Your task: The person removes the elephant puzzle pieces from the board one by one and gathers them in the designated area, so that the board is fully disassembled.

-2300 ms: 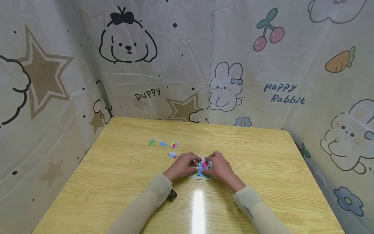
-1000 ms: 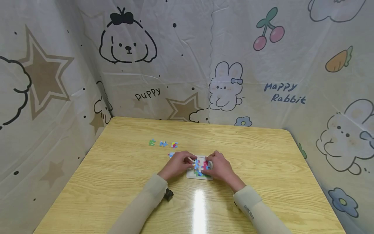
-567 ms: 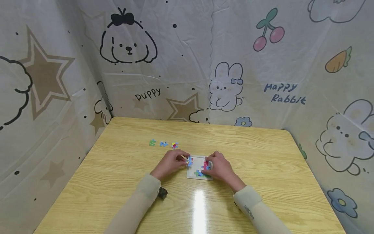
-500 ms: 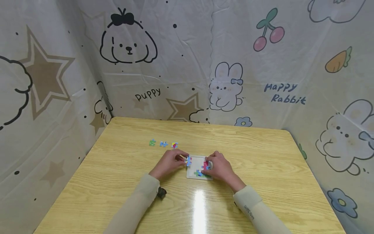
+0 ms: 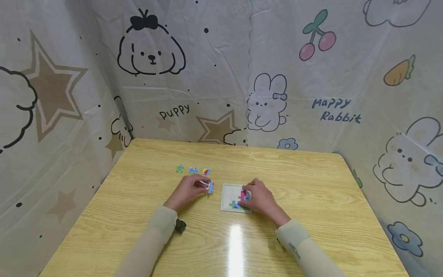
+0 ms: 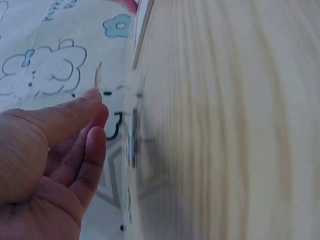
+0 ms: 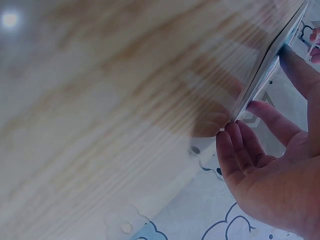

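My left hand (image 5: pixel 187 191) pinches a blue and pink jigsaw piece (image 5: pixel 210 187) between thumb and fingertips, left of the puzzle tray (image 5: pixel 229 193). In the left wrist view the piece (image 6: pixel 98 75) stands edge-on at the fingertips, raised over the table. The right hand (image 5: pixel 261 197) rests on the tray's right side, its thumb and index finger spread and pressing on top. In the right wrist view the thumb (image 7: pixel 299 70) presses on the tray while the other fingertips touch its edge. Pink pieces (image 5: pixel 243 195) and green-blue pieces (image 5: pixel 235 205) sit in the tray, partly hidden by the right hand.
Behind the left hand lie a green piece (image 5: pixel 179 169), a blue piece (image 5: pixel 193 170) and a yellow-red piece (image 5: pixel 206 171) in a row. The wooden table (image 5: pixel 294 177) is bordered by a printed cloth (image 5: pixel 214 77) at the back and sides.
My left hand has lifted the blue and pink piece out of the tray and carried it left, baring the tray's middle. The right hand has stayed in place on the tray.
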`<action>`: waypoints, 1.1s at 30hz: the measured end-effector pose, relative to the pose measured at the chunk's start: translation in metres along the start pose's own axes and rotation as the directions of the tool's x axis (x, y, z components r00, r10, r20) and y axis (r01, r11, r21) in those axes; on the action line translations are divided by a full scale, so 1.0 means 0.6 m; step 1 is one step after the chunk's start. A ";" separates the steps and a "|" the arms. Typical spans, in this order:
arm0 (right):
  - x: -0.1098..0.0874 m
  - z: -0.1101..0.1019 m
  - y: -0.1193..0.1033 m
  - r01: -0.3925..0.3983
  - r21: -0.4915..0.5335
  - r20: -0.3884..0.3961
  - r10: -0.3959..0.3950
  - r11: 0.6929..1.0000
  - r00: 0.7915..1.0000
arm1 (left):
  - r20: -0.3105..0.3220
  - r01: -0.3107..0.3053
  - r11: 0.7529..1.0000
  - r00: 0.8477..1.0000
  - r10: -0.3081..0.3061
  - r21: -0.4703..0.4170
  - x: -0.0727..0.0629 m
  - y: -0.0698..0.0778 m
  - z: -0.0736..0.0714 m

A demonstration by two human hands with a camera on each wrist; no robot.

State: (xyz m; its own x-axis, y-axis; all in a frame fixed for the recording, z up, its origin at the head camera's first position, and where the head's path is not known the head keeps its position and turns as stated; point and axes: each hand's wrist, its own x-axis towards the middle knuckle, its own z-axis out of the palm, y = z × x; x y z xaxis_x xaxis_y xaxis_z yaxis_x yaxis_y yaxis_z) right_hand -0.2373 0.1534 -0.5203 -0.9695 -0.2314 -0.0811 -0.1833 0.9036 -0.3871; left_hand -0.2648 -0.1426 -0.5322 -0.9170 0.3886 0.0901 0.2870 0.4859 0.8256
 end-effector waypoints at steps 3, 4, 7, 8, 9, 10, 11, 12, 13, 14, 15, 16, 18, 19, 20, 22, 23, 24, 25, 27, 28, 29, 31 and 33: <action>0.000 -0.001 -0.001 0.000 -0.002 0.001 0.000 1.000 1.000 | -0.013 0.007 1.000 1.000 -0.007 0.001 -0.003 -0.011 -0.012; 0.000 -0.002 -0.001 -0.001 0.000 0.002 0.001 1.000 1.000 | -0.018 0.011 1.000 1.000 -0.011 0.004 -0.004 -0.014 -0.016; 0.001 -0.001 -0.002 0.000 0.001 0.003 0.000 1.000 1.000 | -0.031 0.033 0.999 0.999 -0.033 0.010 -0.007 -0.023 -0.028; 0.001 -0.001 -0.002 0.000 0.001 0.003 0.000 1.000 1.000 | -0.036 0.036 0.999 0.999 -0.035 0.015 -0.008 -0.026 -0.032; 0.001 -0.001 -0.002 0.000 0.002 0.003 0.000 1.000 1.000 | -0.040 0.033 0.999 0.999 -0.032 0.023 -0.009 -0.030 -0.036; 0.001 -0.001 -0.001 -0.001 0.002 0.003 0.001 1.000 1.000 | -0.042 0.035 0.999 0.999 -0.034 0.026 -0.009 -0.032 -0.039; 0.001 0.000 -0.001 -0.001 0.001 0.003 0.001 1.000 1.000 | -0.046 0.034 0.999 0.998 -0.033 0.030 -0.009 -0.035 -0.043; 0.001 0.000 -0.001 -0.002 0.001 0.003 0.002 1.000 1.000 | -0.050 0.034 0.999 0.998 -0.032 0.033 -0.009 -0.038 -0.046; 0.000 0.000 -0.001 -0.002 0.000 0.003 0.002 1.000 1.000 | -0.054 0.030 0.999 0.998 -0.028 0.035 -0.009 -0.040 -0.049; 0.001 0.001 -0.001 -0.003 -0.001 0.003 0.003 1.000 1.000 | -0.057 0.028 0.999 0.998 -0.026 0.038 -0.009 -0.042 -0.053; 0.001 0.001 -0.001 -0.003 -0.001 0.003 0.003 1.000 1.000 | -0.059 0.030 0.999 0.998 -0.028 0.041 -0.010 -0.044 -0.057; 0.001 0.000 -0.001 -0.003 -0.002 0.003 0.003 1.000 1.000 | -0.062 0.036 0.998 0.998 -0.033 0.043 -0.010 -0.045 -0.060; 0.001 0.000 -0.001 -0.001 -0.003 0.003 0.001 1.000 1.000 | -0.064 0.048 0.998 0.997 -0.044 0.050 -0.011 -0.046 -0.067; 0.001 0.000 -0.001 0.000 -0.004 0.002 0.000 1.000 1.000 | -0.063 0.050 0.997 0.997 -0.047 0.056 -0.011 -0.047 -0.070; 0.001 0.000 -0.001 0.000 -0.004 0.002 0.000 1.000 1.000 | -0.061 0.054 0.997 0.997 -0.051 0.060 -0.011 -0.047 -0.072; 0.001 -0.001 -0.002 0.002 -0.006 0.002 -0.002 1.000 1.000 | -0.054 0.062 0.996 0.997 -0.058 0.065 -0.011 -0.049 -0.077; 0.001 0.000 -0.002 0.001 -0.007 0.002 -0.001 1.000 1.000 | -0.049 0.067 0.995 0.997 -0.063 0.068 -0.010 -0.049 -0.079; 0.001 0.000 -0.001 0.001 -0.008 0.002 -0.001 1.000 1.000 | -0.045 0.071 0.995 0.997 -0.067 0.074 -0.010 -0.050 -0.080; 0.001 0.000 -0.001 0.000 -0.009 0.003 0.000 1.000 1.000 | -0.041 0.068 0.994 0.997 -0.065 0.082 -0.009 -0.050 -0.082; 0.001 0.001 -0.001 0.000 -0.010 0.003 0.000 1.000 1.000 | -0.036 0.072 0.993 0.997 -0.069 0.093 -0.008 -0.051 -0.085; 0.001 0.001 -0.001 0.001 -0.010 0.003 0.000 1.000 1.000 | -0.035 0.072 0.992 0.997 -0.069 0.099 -0.007 -0.051 -0.086; 0.001 0.001 0.000 0.001 -0.010 0.003 -0.001 1.000 1.000 | -0.032 0.074 0.992 0.997 -0.071 0.103 -0.007 -0.052 -0.087; 0.002 0.001 0.000 0.001 -0.009 0.003 -0.001 1.000 1.000 | -0.030 0.074 0.992 0.997 -0.071 0.106 -0.007 -0.052 -0.088; 0.002 0.002 0.000 0.002 -0.008 0.001 -0.002 1.000 1.000 | -0.028 0.080 0.991 0.997 -0.077 0.103 -0.008 -0.054 -0.089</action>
State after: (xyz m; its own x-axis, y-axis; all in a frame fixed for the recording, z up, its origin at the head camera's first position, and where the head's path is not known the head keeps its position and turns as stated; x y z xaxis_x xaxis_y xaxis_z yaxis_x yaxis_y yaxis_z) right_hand -0.2385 0.1529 -0.5215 -0.9689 -0.2335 -0.0816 -0.1863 0.9059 -0.3803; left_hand -0.2845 -0.2019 -0.5294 -0.9438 0.3279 0.0414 0.2398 0.5932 0.7685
